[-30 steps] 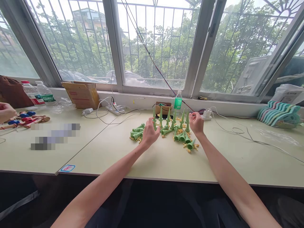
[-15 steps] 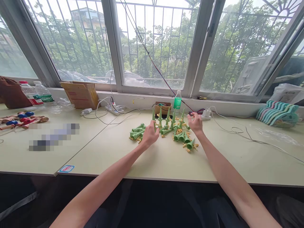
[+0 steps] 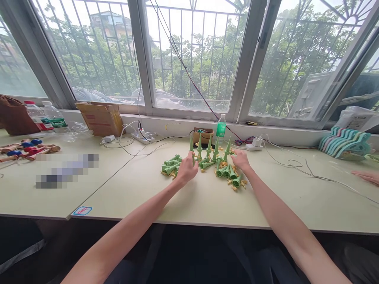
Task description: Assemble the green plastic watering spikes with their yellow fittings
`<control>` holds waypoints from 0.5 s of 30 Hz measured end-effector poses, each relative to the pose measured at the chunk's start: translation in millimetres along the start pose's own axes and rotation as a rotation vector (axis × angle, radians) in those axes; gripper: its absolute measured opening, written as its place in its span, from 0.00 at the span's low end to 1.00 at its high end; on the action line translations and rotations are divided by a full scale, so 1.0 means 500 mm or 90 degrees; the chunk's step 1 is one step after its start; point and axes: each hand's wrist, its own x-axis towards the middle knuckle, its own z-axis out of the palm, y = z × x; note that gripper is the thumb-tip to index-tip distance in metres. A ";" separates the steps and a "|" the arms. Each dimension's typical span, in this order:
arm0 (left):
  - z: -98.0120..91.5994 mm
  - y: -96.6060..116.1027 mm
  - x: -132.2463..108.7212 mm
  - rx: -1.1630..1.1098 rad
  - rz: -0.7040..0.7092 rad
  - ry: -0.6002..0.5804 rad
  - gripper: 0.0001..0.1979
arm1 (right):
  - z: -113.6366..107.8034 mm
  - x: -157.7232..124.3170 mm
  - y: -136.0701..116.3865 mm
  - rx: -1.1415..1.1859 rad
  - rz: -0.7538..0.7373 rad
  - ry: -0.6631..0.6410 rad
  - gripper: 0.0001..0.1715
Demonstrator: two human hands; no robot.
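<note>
Several green cone-shaped plastic plant watering spikes (image 3: 216, 149) with yellow valves stand upright in a row on the table. More green spikes lie in a left heap (image 3: 171, 162) and a right heap (image 3: 226, 171), with yellow valves (image 3: 233, 188) among them. My left hand (image 3: 188, 167) is closed around the lower part of the leftmost standing spike (image 3: 191, 146), its tip showing above the fingers. Beside the rightmost standing spike (image 3: 227, 150), which leans a little, my right hand (image 3: 241, 159) is down with fingers curled. What lies under its fingertips is hidden.
Behind the spikes are a small brown box (image 3: 203, 135) and a green-labelled bottle (image 3: 221, 127). Power strips (image 3: 254, 146) and cables run along the wall. Teal hangers (image 3: 345, 144) stand at right, near another person's hand (image 3: 367, 176). A cardboard box (image 3: 100, 118) stands at left.
My right hand has come down and slightly left, toward the rightmost standing spike. My left hand stays in place. Another person's hand has appeared at the right edge.
</note>
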 end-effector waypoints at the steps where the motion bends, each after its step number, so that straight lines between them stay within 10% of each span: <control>1: 0.000 -0.001 0.000 -0.002 0.001 0.000 0.14 | 0.000 -0.001 0.000 -0.007 0.002 -0.004 0.20; 15: 0.006 -0.001 -0.006 -0.016 0.003 -0.037 0.12 | -0.051 -0.009 -0.014 -0.025 0.104 -0.042 0.22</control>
